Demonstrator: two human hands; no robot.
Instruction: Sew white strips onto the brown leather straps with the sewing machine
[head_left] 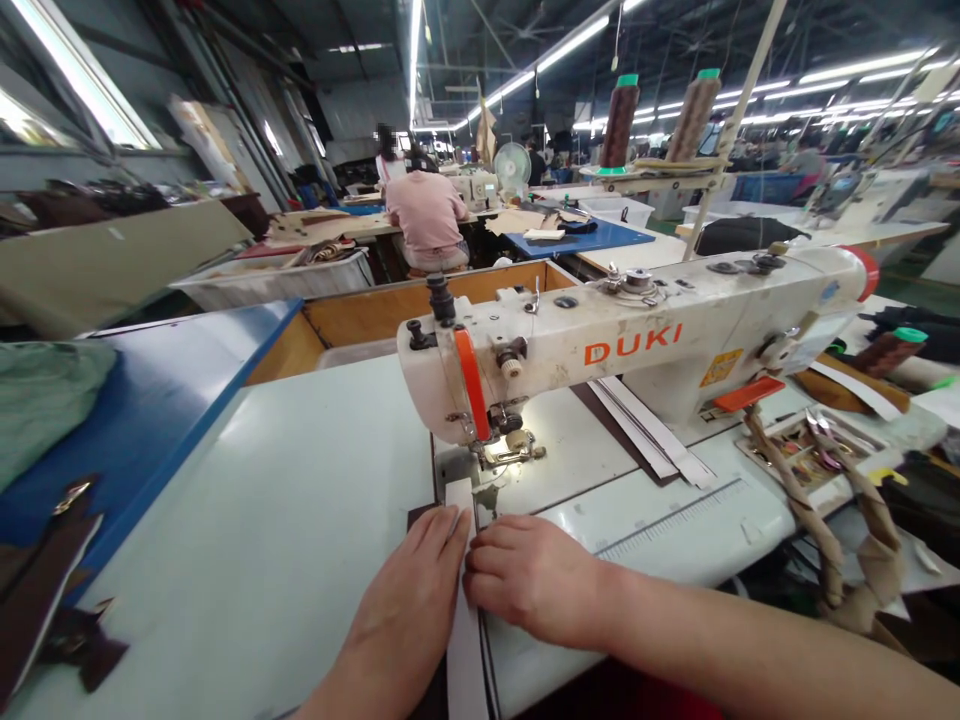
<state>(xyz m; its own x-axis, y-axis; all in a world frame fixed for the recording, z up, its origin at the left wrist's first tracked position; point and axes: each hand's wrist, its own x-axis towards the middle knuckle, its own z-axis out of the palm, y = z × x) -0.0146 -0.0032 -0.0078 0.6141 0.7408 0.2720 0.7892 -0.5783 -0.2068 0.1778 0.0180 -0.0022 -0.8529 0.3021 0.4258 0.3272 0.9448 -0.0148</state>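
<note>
A white DUKI sewing machine stands on the pale table, its presser foot lit by a small lamp. A narrow white strip over a dark piece runs from the foot toward me. My left hand lies flat on the strip's left side, fingers stretched out together. My right hand rests beside it on the right, fingers curled and pressing the strip's edge down.
More white strips lie under the machine arm. A tray of small tools sits right. Two thread cones stand behind. Dark leather pieces and blue board lie left. A person in pink sits ahead.
</note>
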